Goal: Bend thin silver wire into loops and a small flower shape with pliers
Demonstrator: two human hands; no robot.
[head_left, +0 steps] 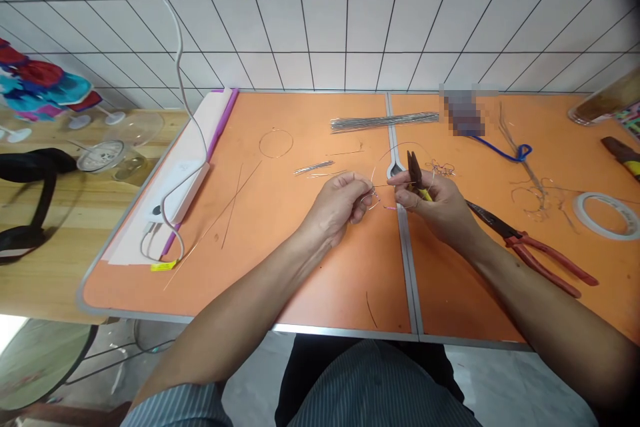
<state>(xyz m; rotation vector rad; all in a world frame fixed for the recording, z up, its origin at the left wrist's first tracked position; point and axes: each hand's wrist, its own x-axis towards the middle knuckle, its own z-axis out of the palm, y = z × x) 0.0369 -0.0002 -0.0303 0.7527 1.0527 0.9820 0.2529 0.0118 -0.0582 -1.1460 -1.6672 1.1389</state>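
My left hand (343,203) is closed, its thumb and fingertips pinching a thin bent wire (374,198) over the middle of the orange table. A fine strand runs from there to my right hand (437,203). That hand is wrapped around small pliers (413,170) with dark jaws pointing up and a yellow handle, mostly hidden by the palm. Its thumb and forefinger also seem to pinch the wire's end. A thin wire loop arcs above both hands. Just behind the right fingertips lies a silver spoon-shaped piece (395,169), partly covered.
Red-handled long-nose pliers (520,240) lie beside my right forearm. A bundle of straight wires (383,122) is at the back, with a wire ring (276,144) to its left. A white tape roll (607,216) sits right. A white power strip (180,193) with a cable stands left.
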